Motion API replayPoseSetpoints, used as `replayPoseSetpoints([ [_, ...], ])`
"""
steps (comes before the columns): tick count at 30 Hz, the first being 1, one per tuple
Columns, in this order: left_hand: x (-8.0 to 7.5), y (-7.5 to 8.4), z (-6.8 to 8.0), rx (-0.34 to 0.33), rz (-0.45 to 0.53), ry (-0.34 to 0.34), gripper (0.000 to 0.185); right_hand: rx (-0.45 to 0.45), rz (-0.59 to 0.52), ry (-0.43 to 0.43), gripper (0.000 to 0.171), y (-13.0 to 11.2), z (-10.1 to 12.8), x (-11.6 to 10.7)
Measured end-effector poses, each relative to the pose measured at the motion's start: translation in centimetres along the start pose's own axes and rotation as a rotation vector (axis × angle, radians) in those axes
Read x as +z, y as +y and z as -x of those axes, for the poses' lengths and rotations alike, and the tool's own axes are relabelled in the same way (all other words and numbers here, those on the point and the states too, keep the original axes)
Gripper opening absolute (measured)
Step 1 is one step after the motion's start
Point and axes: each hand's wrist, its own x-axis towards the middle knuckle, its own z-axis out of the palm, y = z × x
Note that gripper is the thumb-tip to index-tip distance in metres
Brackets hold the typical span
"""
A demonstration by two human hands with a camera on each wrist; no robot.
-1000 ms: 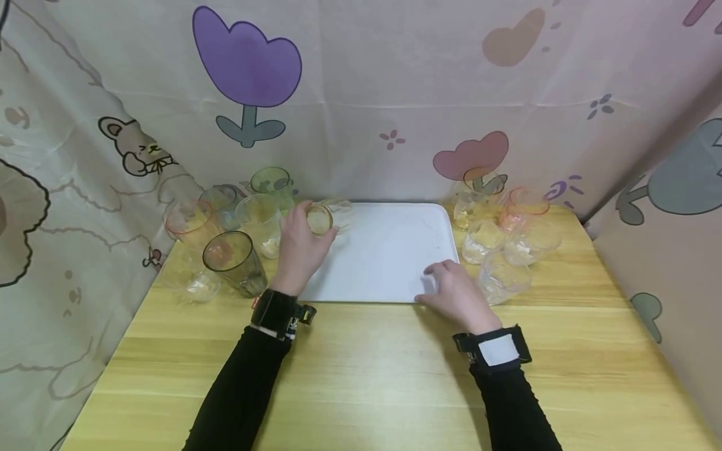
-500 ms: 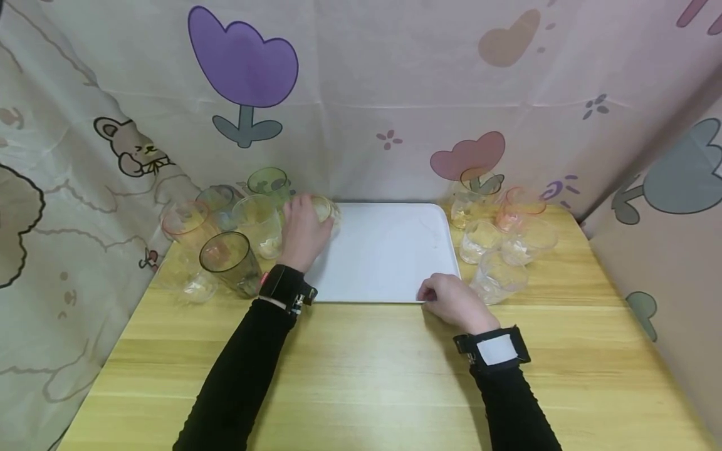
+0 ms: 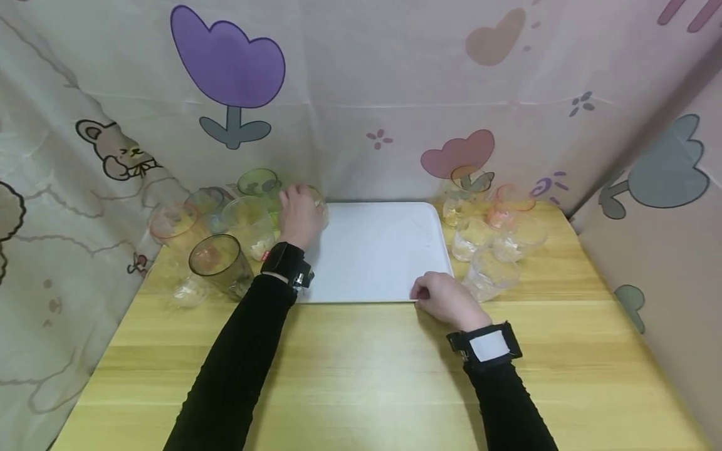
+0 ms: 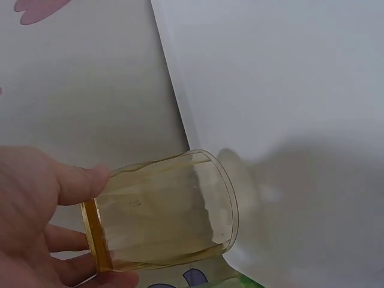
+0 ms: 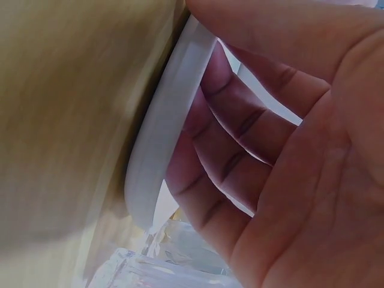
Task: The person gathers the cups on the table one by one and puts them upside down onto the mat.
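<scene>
My left hand (image 3: 303, 216) holds a pale amber drinking glass (image 4: 159, 210) by its thick base, over the far left corner of a white tray (image 3: 372, 250). The glass is upside down, its rim right at the tray's surface in the left wrist view; in the head view the hand hides most of it. At the tray's near right corner, my right hand (image 3: 448, 299) grips the raised edge. Its thumb lies on the outer side and its curled fingertips (image 5: 183, 165) are against the inner side.
Left of the tray stand several glasses, among them a smoky grey glass (image 3: 222, 266), a pink-rimmed glass (image 3: 176, 225) and a green glass (image 3: 259, 183). More clear and tinted glasses, including a clear faceted glass (image 3: 491, 275), crowd the right side. A printed curtain (image 3: 350, 75) hangs behind the table (image 3: 361, 376).
My left hand has moved toward the back with the amber glass, bringing it down at the tray's far left corner. The right hand's fingers have closed on the tray's edge.
</scene>
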Motion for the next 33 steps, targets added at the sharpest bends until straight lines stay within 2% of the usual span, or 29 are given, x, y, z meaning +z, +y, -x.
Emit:
replayPoseSetpoints([
  [6, 0.2, 0.0, -0.8, -0.017, -0.054, -0.055, 0.061, -0.009, 0.012, -0.006, 0.014, 0.0, -0.1, 0.1],
  [14, 0.6, -0.3, -1.2, -0.038, -0.076, -0.081, 0.057, 0.009, 0.009, -0.006, 0.015, -0.1, 0.1, 0.0],
  [25, 0.8, -0.7, -1.7, -0.03, -0.191, -0.107, 0.054, 0.026, -0.003, -0.013, 0.014, -0.2, -0.1, 0.0],
  [28, 0.8, -0.8, -1.6, -0.032, -0.198, -0.121, 0.055, 0.027, -0.001, -0.013, 0.014, -0.2, -0.1, 0.0],
  [33, 0.8, -1.0, -1.7, -0.043, -0.154, -0.124, 0.057, 0.019, 0.005, -0.005, 0.015, -0.1, 0.0, 0.1],
])
